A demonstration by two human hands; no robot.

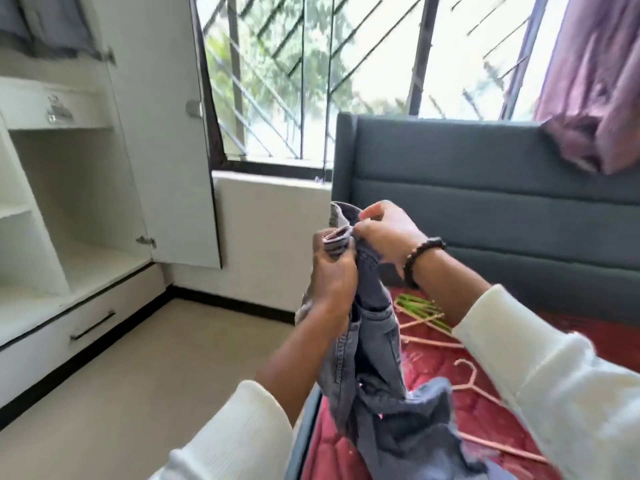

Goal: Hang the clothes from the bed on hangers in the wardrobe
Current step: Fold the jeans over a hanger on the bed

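Jeans (pixel 375 344): grey denim, held up above the bed's near edge, legs trailing down onto the bed (pixel 485 410).
Left hand (pixel 334 275): fingers curled round the bunched waistband.
Right hand (pixel 389 237): fingers pinch the waistband top, just beside the left hand.
Hangers (pixel 426 317): pink and green, lying on the bed beyond the jeans.
Wardrobe (pixel 69 202): open, left of the bed.

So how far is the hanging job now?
One grey garment already hangs in the open white wardrobe. Both hands, left hand and right hand, grip grey denim jeans, not yet on a hanger. Pink hangers wait on the red bedcover.
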